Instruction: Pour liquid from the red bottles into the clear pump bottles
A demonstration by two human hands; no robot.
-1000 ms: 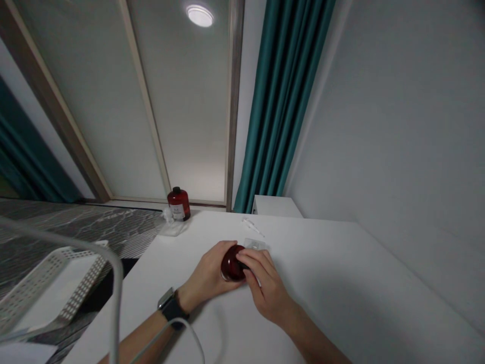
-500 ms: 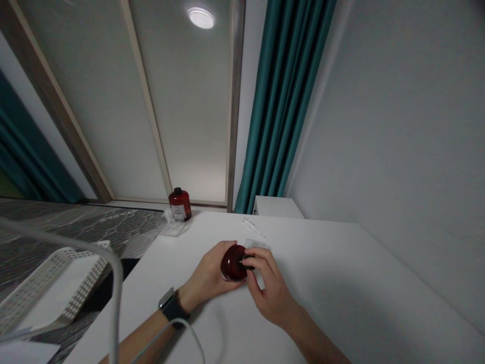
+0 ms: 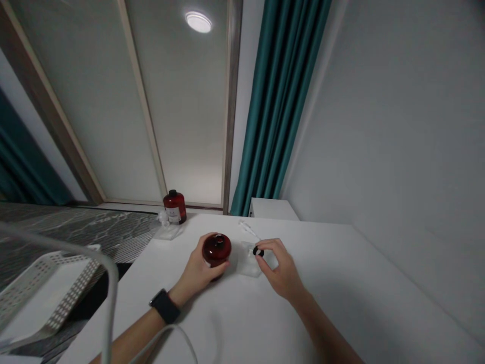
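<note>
My left hand (image 3: pixel 199 265) is wrapped round a dark red bottle (image 3: pixel 216 248), whose narrow neck shows uncapped at the top. A small black cap (image 3: pixel 258 251) is pinched between the thumb and fingers of my right hand (image 3: pixel 278 268), a short way to the right of the bottle. Between the two hands, a clear flat packet (image 3: pixel 248 260) lies on the white table (image 3: pixel 242 313). Just beyond it is a thin clear and white item (image 3: pixel 248 229), too small to name for sure.
A second red bottle (image 3: pixel 175 206), capped and labelled, stands at the table's far left corner beside crumpled clear plastic (image 3: pixel 164 225). A white perforated basket (image 3: pixel 71 293) is off the left edge. A white cable (image 3: pixel 111 283) crosses the near left. Behind stands a white cabinet (image 3: pixel 273 208).
The black cap has come off the bottle and moved right in my right hand. My left hand has shifted left with the bottle, which now stands more upright.
</note>
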